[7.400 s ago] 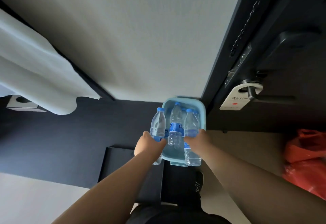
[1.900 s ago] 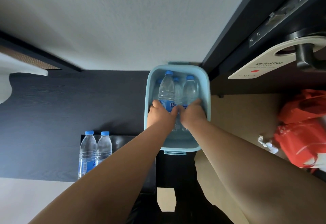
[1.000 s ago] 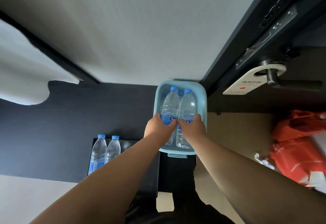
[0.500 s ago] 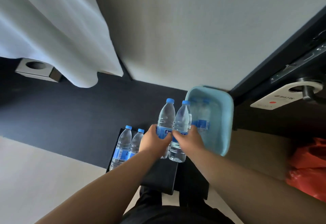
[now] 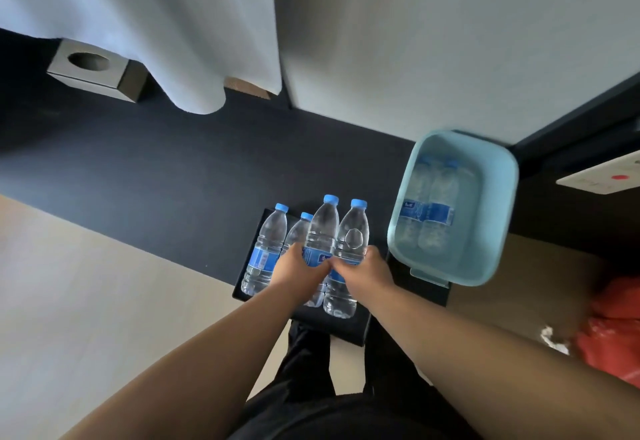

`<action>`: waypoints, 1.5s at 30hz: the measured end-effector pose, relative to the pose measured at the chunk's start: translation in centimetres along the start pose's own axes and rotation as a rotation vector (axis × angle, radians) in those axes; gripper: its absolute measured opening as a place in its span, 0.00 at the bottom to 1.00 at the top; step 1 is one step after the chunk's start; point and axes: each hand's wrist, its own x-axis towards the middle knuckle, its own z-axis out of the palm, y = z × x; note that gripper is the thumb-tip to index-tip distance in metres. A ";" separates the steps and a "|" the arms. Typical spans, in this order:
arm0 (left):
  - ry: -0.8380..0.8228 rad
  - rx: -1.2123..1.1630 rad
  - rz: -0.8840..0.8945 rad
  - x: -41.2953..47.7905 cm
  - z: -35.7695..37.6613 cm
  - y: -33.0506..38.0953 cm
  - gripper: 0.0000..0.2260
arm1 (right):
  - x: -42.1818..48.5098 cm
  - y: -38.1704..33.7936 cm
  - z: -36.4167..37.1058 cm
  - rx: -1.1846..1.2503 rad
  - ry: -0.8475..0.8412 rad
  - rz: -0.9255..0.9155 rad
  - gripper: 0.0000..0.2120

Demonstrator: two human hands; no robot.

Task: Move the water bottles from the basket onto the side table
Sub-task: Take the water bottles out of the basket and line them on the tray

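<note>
My left hand [image 5: 300, 270] grips a clear water bottle with a blue cap [image 5: 322, 228] around its label. My right hand [image 5: 367, 271] grips a second such bottle [image 5: 351, 235] beside it. Both bottles are upright, over the small black side table [image 5: 346, 327]. Two more bottles [image 5: 265, 249] stand on that table just to the left, the nearer one partly hidden behind my left hand. The light blue basket [image 5: 498, 225] sits to the right and two bottles [image 5: 431, 207] lie inside it.
A white cloth [image 5: 138, 24] hangs down at the upper left over a dark floor band. A grey square box with a round hole [image 5: 91, 72] stands there. Red plastic bags [image 5: 613, 328] lie at the right edge. A dark door with a hanging tag [image 5: 602, 176] is upper right.
Both hands lifted two bottles out of the basket and carried them left and down to the side table, next to the two bottles standing there. The view swung left.
</note>
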 end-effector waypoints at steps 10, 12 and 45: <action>0.007 0.176 -0.075 1.6 3.5 -3.6 0.23 | 3.2 3.7 3.2 0.061 -0.046 0.165 0.33; 0.028 0.198 -0.084 1.7 4.0 -4.0 0.25 | 3.4 4.0 3.8 0.077 -0.060 0.184 0.34; -0.050 0.394 0.047 1.8 1.4 -5.6 0.24 | 2.6 3.0 3.0 -0.257 -0.234 0.093 0.11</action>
